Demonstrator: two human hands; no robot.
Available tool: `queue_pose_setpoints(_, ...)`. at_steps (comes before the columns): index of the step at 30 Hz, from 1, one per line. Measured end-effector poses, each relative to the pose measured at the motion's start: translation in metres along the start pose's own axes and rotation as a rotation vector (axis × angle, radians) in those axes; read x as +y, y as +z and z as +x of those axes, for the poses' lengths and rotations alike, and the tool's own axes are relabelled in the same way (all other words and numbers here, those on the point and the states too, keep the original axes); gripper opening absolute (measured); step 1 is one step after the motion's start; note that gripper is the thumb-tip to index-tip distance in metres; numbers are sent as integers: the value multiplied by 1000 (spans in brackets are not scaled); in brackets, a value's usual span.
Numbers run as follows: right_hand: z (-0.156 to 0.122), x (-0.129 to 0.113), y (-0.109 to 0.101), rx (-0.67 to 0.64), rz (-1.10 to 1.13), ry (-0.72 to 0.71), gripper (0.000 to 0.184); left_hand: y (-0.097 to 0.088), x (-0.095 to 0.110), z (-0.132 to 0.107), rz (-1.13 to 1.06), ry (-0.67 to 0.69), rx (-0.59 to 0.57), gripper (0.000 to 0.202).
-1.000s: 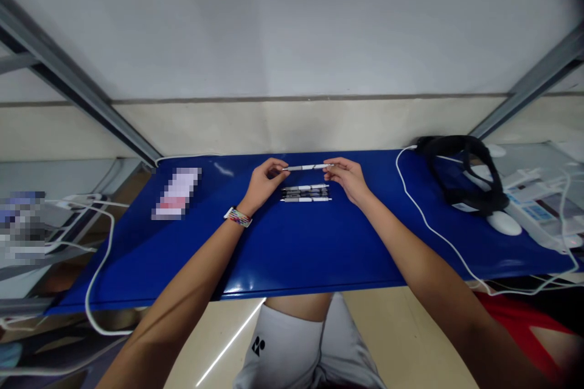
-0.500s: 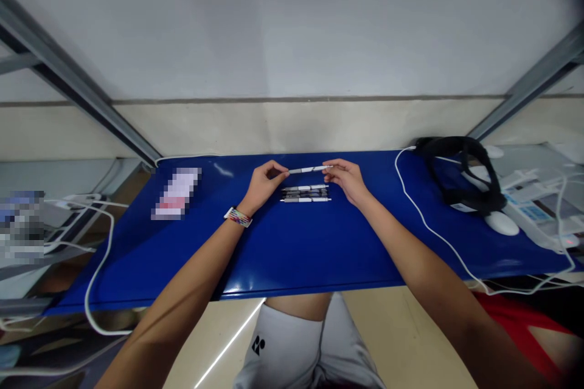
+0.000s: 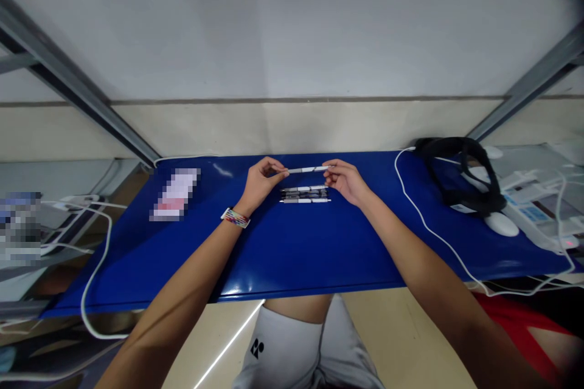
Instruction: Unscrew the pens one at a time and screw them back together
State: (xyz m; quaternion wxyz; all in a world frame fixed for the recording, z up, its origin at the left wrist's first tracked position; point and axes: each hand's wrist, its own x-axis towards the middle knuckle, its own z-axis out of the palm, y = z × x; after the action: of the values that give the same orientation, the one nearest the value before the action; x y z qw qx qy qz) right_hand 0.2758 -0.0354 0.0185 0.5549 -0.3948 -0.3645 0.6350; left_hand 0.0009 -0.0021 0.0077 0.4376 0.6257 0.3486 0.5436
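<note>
On the left, a pale flat oblong with a red patch [image 3: 176, 194], too blurred to name, lies on the shiny blue table top [image 3: 314, 249]. Next comes the left hand [image 3: 263, 181], with a bright woven band [image 3: 236, 217] on its wrist. Its thumb and finger pinch one end of a thin white and grey pen [image 3: 306, 170]. Nearer the person is a neat row of white, grey and black pens [image 3: 305, 194], close side by side; I can't count them for sure. The right hand [image 3: 347, 182] pinches the held pen's other end. The row looks lined up already — only the held pen is apart from it, just past it, not laid down yet. Farther right are a thin white cable [image 3: 424, 217] and a black curved headband [image 3: 493, 191].
</note>
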Motion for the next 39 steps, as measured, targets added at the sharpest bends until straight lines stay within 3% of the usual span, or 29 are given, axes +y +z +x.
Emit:
queue_pose_setpoints(4,-6,-10,4,-139,282,183,33,4,2,0,-108,-39,50,34)
queue_pose_setpoints(9,-8,-11,8,-104,486,211,34,6,3,-1,-196,-79,74,34)
queue_pose_setpoints(29,-5,3,10,-14,352,60,21,10,4,-3,-223,-91,76,32)
queue_pose_setpoints(39,-6,3,14,11,516,92,20,15,7,-5,-241,-107,82,34)
